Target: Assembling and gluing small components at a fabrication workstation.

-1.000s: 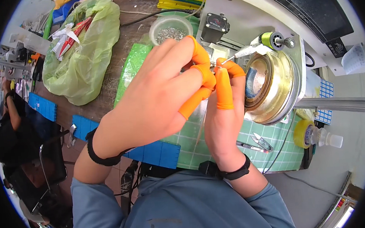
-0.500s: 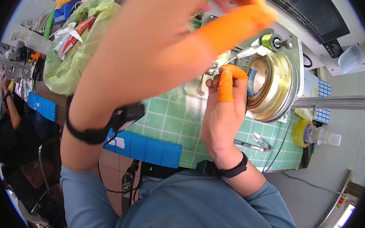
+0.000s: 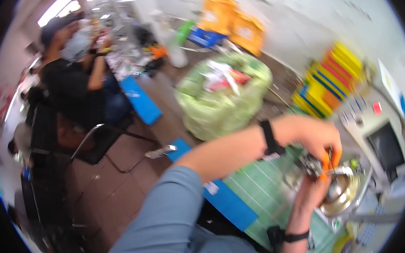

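Both hands meet at a small metal mechanism (image 3: 312, 165) beside a round brass-coloured wheel (image 3: 350, 200). My left hand (image 3: 315, 136) reaches over from the far side, its orange-covered thumb and finger bent down in a pinch. Just below it, my right hand (image 3: 310, 193) comes up from the near side, and its orange-covered fingertips are drawn together close to the left ones. Whatever lies between the fingers is too small and smeared to make out. The green gridded mat (image 3: 257, 188) spreads under my arms.
A light-green plastic bag (image 3: 220, 109) with wrappers stands left of the machine. Yellow bins (image 3: 332, 79) are stacked behind, near a panel with a dark screen (image 3: 386, 147). A blue strip (image 3: 228, 203) lines the table's front edge. A person in black (image 3: 72, 83) sits at far left.
The view has swung left, bringing in the bag, bins and seated person. My left hand has come down from its raised place to my right fingertips at the mechanism.
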Tool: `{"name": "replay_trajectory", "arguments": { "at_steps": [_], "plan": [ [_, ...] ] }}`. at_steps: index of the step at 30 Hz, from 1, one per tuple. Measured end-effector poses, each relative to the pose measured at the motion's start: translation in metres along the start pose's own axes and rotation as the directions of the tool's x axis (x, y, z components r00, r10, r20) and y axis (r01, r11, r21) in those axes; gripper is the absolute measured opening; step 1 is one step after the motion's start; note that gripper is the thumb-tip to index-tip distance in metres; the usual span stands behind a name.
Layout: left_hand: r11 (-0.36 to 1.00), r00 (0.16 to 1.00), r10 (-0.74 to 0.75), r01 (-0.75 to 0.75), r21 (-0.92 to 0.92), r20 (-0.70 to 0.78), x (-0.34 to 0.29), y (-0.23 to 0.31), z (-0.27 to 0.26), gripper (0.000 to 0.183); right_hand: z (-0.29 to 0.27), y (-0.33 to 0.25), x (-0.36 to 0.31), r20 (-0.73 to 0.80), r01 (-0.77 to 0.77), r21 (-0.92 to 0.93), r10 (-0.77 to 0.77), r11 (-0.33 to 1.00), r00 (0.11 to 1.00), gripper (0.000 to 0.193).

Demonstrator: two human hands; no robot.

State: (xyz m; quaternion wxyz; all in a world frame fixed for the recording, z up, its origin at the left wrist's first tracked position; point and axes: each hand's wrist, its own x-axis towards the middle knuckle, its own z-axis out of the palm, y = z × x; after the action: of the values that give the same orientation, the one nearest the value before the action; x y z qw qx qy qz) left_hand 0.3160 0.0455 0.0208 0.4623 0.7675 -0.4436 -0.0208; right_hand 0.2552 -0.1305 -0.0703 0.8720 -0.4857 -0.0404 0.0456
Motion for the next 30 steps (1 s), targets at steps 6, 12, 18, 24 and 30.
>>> {"name": "replay_trajectory", "arguments": {
  "at_steps": [6,12,18,24,30],
  "plan": [
    [0.996,0.999,-0.044,0.042,0.076,0.031,0.006,0.007,0.001,0.013,0.025,-0.013,-0.01,-0.144,-0.065,0.113,0.081,0.991,0.986,0.026],
    [0.86,0.981,0.115,-0.021,0.509,-0.155,-0.032,0.076,0.008,0.008,0.002,-0.009,-0.033,-0.078,-0.059,0.002,0.059,0.998,0.995,0.033],
    [0.982,0.958,-0.151,0.118,-0.145,-0.244,-0.05,0.072,0.053,0.014,0.001,-0.025,-0.045,-0.007,0.004,-0.087,-0.005,0.996,1.0,0.033],
    [0.881,0.909,-0.363,0.406,-0.243,0.205,-0.101,0.105,0.069,0.016,0.016,-0.016,-0.059,0.084,0.004,-0.413,0.034,0.911,0.996,0.019],
    [0.925,0.977,0.007,0.075,-0.373,0.214,-0.054,0.112,-0.023,0.012,0.012,-0.018,-0.024,-0.083,-0.08,-0.275,0.059,0.958,0.995,0.017]
  ]
}}
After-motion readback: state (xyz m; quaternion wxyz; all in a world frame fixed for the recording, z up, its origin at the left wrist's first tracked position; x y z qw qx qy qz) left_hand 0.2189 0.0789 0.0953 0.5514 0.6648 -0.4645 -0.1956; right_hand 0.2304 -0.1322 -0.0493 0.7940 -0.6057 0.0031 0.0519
